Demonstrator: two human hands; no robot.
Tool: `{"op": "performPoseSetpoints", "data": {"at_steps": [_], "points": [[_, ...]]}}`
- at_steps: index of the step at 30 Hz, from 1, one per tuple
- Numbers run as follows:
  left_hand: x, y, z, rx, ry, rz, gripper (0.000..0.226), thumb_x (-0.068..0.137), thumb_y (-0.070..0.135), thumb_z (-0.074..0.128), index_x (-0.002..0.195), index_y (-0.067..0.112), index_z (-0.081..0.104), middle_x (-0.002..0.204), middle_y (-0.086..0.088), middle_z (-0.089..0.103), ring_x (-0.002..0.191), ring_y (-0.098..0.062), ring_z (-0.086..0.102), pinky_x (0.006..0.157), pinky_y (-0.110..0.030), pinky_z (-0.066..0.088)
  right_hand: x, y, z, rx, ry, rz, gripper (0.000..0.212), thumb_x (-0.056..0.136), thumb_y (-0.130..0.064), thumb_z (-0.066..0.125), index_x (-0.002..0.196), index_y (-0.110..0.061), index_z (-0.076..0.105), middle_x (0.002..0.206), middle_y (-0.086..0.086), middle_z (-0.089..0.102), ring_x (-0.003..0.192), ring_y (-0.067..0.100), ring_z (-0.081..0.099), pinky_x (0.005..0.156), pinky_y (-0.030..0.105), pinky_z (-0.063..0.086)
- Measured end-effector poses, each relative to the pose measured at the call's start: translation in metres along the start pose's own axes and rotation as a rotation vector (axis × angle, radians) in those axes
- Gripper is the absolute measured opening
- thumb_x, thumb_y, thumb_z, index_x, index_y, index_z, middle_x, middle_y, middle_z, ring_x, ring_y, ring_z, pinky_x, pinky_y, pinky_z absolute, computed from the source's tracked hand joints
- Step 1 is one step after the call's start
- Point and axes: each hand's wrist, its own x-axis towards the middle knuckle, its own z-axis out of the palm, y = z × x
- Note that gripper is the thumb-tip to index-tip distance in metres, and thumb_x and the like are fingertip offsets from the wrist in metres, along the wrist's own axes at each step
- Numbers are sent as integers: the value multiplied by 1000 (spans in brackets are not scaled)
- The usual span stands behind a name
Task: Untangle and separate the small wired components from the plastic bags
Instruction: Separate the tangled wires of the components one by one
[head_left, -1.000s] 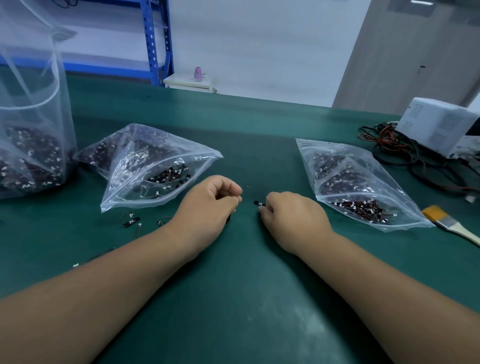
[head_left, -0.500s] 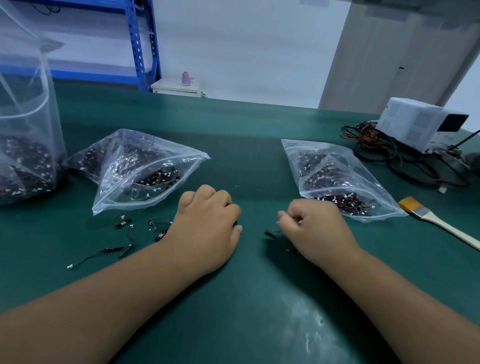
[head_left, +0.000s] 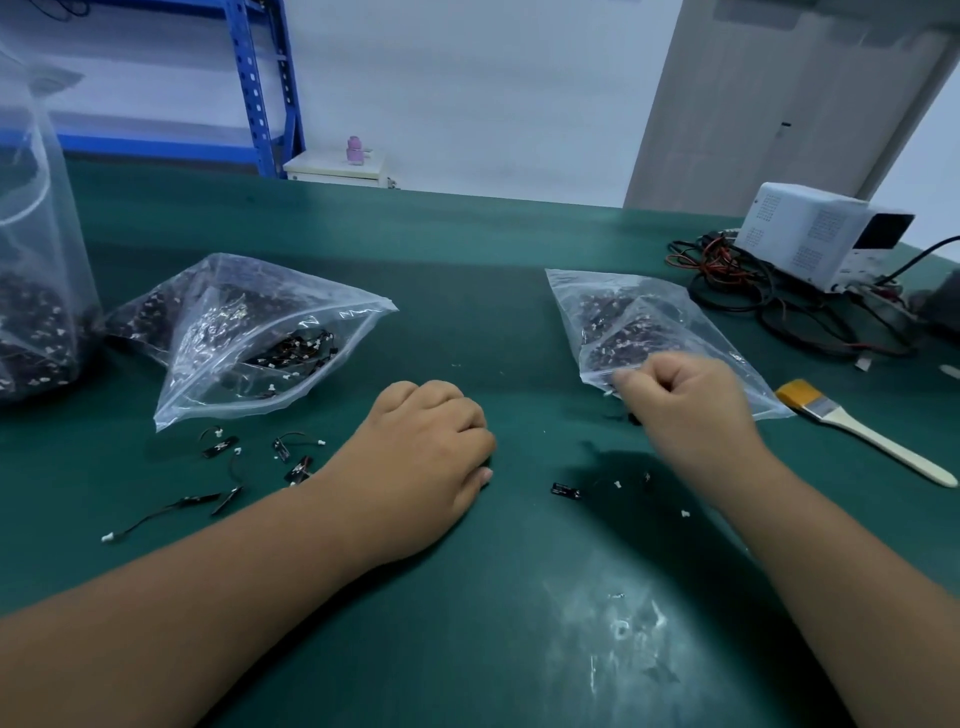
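On the green mat, my left hand (head_left: 426, 457) rests knuckles up with its fingers curled under; nothing shows inside it. My right hand (head_left: 685, 410) is raised and blurred in front of the right plastic bag (head_left: 623, 322). It pinches a small wired component (head_left: 621, 405), whose white plug sticks out at the fingertips. Several separated components (head_left: 223, 449) lie left of my left hand, below the left bag (head_left: 260, 332). Beneath my right hand lie a black component (head_left: 566, 490) and white plugs (head_left: 618, 484).
A tall clear bag (head_left: 36, 312) of the same parts stands at the far left. A yellow-bristled brush (head_left: 857, 431) lies to the right. Behind it are a white power supply (head_left: 821, 234) and tangled cables (head_left: 753, 296). Blue shelving stands beyond the table.
My hands have moved apart. The right hand rose towards the right bag with a component, leaving pieces on the mat. The left hand settled onto the mat.
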Motion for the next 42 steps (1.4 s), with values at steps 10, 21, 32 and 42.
{"op": "performPoseSetpoints", "data": {"at_steps": [10, 21, 32, 42], "points": [[2, -5, 4, -63, -50, -14, 26, 96, 48, 43, 107, 35, 63, 110, 19, 56, 118, -10, 44, 99, -35, 32, -32, -6, 8, -597, -396, -290, 13, 87, -42, 62, 87, -29, 60, 74, -17, 48, 83, 14, 53, 78, 37, 44], [5, -3, 4, -50, -74, -16, 30, 96, 47, 39, 109, 34, 62, 109, 17, 57, 119, -12, 44, 99, -35, 33, -59, -1, -5, -548, -587, 30, 109, 61, -94, 43, 151, -53, -1, 162, -26, -4, 151, 3, 6, 122, 37, 19], [3, -5, 4, -61, -100, -7, 33, 98, 48, 34, 115, 35, 58, 116, 18, 53, 121, -10, 41, 101, -34, 32, -22, 5, 31, -692, -388, -196, 28, 97, -41, 54, 78, -23, 44, 83, -5, 47, 84, 23, 48, 73, 39, 40], [5, -6, 6, -69, -113, -6, 35, 97, 48, 31, 116, 35, 57, 114, 18, 52, 119, -9, 42, 101, -32, 32, -21, 14, 2, -822, -358, -242, 41, 91, -38, 58, 66, -22, 30, 63, -4, 45, 68, 26, 48, 59, 37, 38]]}}
